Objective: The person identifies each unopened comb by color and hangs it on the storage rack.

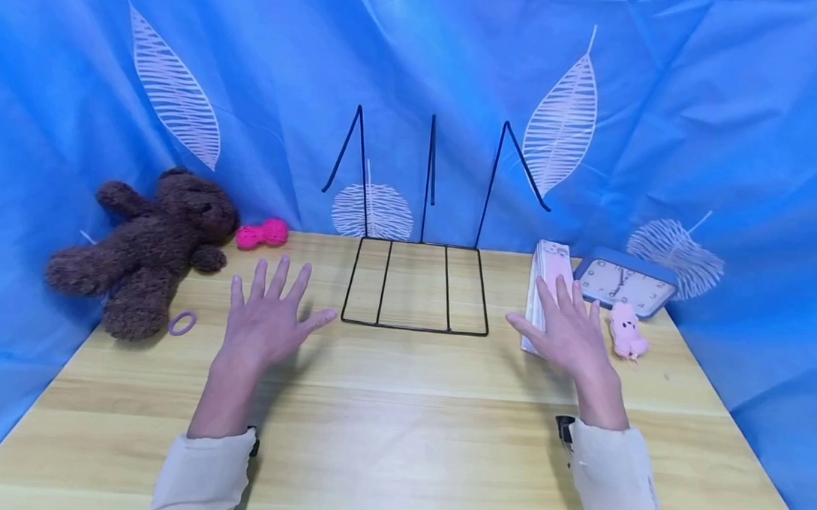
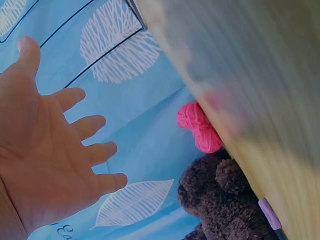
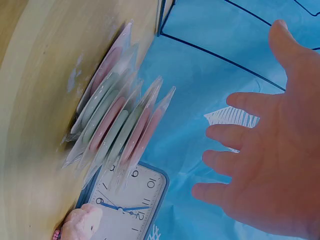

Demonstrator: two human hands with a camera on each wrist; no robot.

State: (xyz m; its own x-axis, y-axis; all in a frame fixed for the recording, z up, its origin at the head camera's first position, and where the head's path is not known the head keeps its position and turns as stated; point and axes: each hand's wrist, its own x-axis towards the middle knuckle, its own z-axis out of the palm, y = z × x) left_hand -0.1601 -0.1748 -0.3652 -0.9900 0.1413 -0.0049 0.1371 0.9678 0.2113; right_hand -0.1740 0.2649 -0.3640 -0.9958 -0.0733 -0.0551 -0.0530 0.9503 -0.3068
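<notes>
My left hand (image 1: pixel 264 329) hovers over the table with its fingers spread, holding nothing. To its left lie a brown teddy bear (image 1: pixel 159 246) and a purple ring (image 1: pixel 182 323); a pink skein of yarn (image 1: pixel 262 233) is beyond it. My right hand (image 1: pixel 568 332), likewise spread and holding nothing, is above a stack of pink and green pieces in clear wrappers (image 3: pixel 117 117), partly covering it in the head view. Right of that hand are a blue-framed clock (image 1: pixel 625 281) and a small pink plush toy (image 1: pixel 626 332). Between the hands, farther back, stands a black wire rack (image 1: pixel 414 329).
The light wooden table (image 1: pixel 396 420) reaches back to a blue curtain (image 1: pixel 286 93) with white leaf prints, which also hangs along both sides. The rack's tall bent wires rise in front of the curtain.
</notes>
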